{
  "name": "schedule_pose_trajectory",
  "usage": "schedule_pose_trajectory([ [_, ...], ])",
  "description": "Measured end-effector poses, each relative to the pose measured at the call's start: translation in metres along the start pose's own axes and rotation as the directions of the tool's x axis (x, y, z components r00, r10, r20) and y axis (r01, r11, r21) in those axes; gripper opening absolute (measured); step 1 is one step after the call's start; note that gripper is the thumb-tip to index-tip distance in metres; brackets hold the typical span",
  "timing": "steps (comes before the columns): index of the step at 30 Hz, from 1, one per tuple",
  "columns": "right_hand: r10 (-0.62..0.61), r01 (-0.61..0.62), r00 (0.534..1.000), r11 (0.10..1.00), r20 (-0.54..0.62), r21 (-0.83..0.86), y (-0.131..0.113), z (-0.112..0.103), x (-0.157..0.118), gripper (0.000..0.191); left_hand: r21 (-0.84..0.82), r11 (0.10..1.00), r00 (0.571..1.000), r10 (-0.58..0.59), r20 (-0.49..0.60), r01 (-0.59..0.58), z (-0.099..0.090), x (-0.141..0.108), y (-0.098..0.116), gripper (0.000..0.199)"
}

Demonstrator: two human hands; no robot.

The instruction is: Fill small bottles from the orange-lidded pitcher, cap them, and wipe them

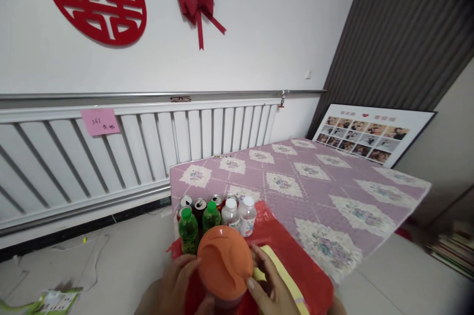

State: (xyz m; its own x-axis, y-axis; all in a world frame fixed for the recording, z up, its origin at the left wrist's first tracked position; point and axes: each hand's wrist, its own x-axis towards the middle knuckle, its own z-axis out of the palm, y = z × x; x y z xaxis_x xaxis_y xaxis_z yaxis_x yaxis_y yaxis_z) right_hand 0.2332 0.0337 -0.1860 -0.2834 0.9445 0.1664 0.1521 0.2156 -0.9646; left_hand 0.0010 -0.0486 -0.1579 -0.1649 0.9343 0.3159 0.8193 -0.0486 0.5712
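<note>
Between my two hands is a round container with an orange lid (pixel 222 255); only a little of its body shows beneath the lid. My left hand (pixel 181 280) grips its left side, fingers against the rim. My right hand (pixel 272 285) holds the right edge, thumb and fingers at the lid. Just behind it stand two green-capped bottles (pixel 188 231) and two white-capped bottles (pixel 247 218). Several open-topped drink cans (pixel 200 206) are grouped behind those. A red plastic bag (pixel 285 236) lies under these things, with a folded yellow cloth (pixel 283 275) partly beneath my right hand.
A purple patterned cover (pixel 289 172) spreads over the bed-like surface. Beyond it run a white radiator (pixel 200 132) with a pink note (pixel 100 121) and a pipe carrying glasses (pixel 180 99). A photo board (pixel 370 135) leans at right. A green-and-white packet (pixel 55 301) lies on the floor.
</note>
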Motion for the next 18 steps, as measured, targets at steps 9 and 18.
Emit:
schedule_pose_trajectory([
  [9, -0.003, 0.007, 1.0, 0.971, -0.018, 0.24, 0.009, 0.026, -0.006, 0.078, 0.379, 0.92, 0.941, -0.034, 0.336, -0.102, -0.025, 0.069, 0.086, 0.032],
  [18, 0.005, -0.009, 1.0, 0.989, 0.029, 0.145, 0.016, 0.023, -0.01, 0.086, 0.52, 0.842, 0.911, -0.094, 0.402, -0.143, -0.012, 0.084, 0.108, 0.028],
])
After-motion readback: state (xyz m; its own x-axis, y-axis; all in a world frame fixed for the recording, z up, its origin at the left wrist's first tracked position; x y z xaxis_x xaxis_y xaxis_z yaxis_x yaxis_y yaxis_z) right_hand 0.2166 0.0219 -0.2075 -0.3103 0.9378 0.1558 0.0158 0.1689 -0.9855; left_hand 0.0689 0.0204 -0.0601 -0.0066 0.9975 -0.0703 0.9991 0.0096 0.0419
